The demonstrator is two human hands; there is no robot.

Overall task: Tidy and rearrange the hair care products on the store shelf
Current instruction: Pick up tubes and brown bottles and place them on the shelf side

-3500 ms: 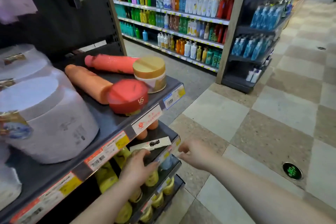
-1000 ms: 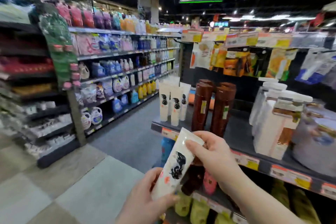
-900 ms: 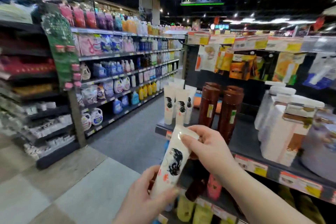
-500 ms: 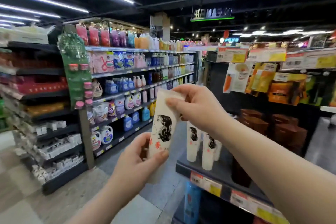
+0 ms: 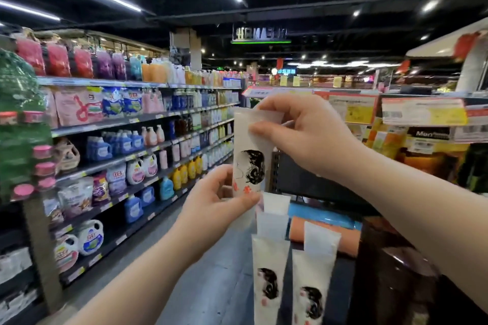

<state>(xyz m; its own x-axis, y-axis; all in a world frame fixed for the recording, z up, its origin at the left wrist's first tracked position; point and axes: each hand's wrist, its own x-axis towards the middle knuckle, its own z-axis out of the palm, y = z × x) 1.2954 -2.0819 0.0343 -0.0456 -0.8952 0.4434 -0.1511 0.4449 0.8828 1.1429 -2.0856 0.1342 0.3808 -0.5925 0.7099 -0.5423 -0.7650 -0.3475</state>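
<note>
Both hands were on the white tube, held upright in mid-air above the standing tubes on the shelf; the left hand gripped its lower end; the right hand pinched the flat crimped top.

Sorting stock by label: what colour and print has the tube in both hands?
White tube with a black hair drawing and red marks below; head view.
</note>
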